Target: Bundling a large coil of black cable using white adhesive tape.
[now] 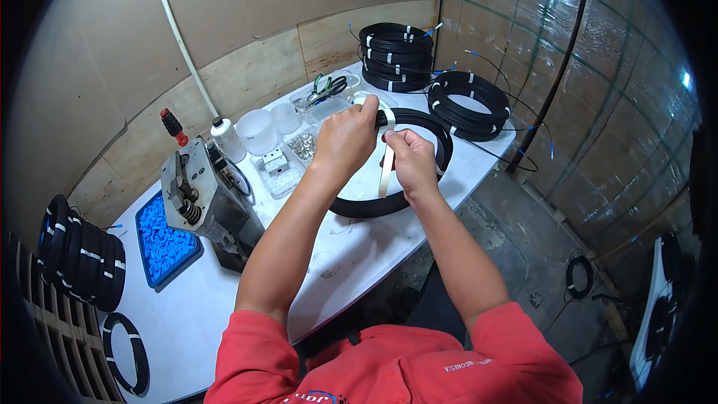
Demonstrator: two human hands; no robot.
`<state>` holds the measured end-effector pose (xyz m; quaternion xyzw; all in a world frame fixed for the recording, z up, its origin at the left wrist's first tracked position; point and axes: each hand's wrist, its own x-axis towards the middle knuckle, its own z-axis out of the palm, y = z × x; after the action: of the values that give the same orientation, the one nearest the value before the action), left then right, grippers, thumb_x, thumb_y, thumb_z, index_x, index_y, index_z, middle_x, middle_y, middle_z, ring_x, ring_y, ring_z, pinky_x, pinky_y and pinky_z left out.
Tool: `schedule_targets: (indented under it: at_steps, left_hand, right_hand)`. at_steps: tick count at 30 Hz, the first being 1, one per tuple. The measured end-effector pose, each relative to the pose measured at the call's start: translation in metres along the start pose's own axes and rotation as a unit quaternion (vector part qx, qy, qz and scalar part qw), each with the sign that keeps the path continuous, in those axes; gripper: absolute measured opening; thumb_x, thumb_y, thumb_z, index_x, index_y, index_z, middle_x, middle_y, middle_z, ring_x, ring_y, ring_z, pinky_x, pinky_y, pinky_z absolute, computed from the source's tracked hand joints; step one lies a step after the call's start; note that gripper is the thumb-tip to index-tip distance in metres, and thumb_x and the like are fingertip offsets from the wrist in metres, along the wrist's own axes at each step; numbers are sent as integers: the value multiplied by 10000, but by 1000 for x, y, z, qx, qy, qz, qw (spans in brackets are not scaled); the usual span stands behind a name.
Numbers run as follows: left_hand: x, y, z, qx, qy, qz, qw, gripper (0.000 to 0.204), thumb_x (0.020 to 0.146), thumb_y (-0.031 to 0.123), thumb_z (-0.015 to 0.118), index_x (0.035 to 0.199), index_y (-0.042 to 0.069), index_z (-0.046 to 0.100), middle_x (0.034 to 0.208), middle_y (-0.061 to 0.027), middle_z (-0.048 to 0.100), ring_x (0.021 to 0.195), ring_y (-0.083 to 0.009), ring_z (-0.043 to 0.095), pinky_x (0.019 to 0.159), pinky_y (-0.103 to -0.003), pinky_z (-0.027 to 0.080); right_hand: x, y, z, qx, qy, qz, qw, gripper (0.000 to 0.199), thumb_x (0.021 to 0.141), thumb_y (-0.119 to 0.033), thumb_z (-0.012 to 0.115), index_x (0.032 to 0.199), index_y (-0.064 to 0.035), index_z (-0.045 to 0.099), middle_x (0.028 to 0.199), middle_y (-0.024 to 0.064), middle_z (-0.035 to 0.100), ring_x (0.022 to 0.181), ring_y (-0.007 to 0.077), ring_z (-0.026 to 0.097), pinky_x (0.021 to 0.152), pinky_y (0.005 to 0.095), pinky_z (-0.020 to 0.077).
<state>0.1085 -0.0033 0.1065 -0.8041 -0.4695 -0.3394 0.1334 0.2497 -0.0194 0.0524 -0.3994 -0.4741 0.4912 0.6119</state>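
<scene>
2 hands (347,133) (416,161) at 1 blk coil (366,208) (+1 pale strip (386,173)).

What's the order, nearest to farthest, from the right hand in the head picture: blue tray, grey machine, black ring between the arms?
From the right hand:
1. Black ring: right by the hand.
2. Grey machine: off to the left, past the other arm.
3. Blue tray: farther left, beyond the machine.
</scene>
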Motion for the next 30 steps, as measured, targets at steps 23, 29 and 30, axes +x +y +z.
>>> schedule_targets:
  at_steps: [23, 29, 30]
  left_hand:
    - [-4, -18, -10, -49, -15, -16, 999, 376, 952, 329, 697, 1011, 19, 494, 874, -244, 689, 780, -484, 684, 652, -560, 550]
    - [-2, -26, 1, -53, -24, -48, 997, 501, 927, 472, 702, 999, 15, 509, 886, -260, 689, 784, -478, 680, 675, -565, 537]
    - [-2, -27, 1, -63, -16, -41, 997, 523, 921, 502, 692, 998, 14, 520, 885, -261, 688, 781, -473, 680, 671, -563, 535]
  right_hand:
    - [-25, 3, -17, -178, -27, -144, 973, 224, 901, -153, 792, 1065, -4, 755, 683, 44, 688, 612, 70, 630, 561, 260, 488]
    - [-37, -36, -20, -76, -78, -195, 975, 659, 938, -11, 740, 1531, -19, 451, 785, 42, 652, 670, 108, 649, 639, 263, 558]
    - [-38, -41, -17, -33, -91, -199, 975, 769, 938, -20, 744, 1587, -43, 331, 797, 44, 669, 677, 96, 649, 625, 252, 546]
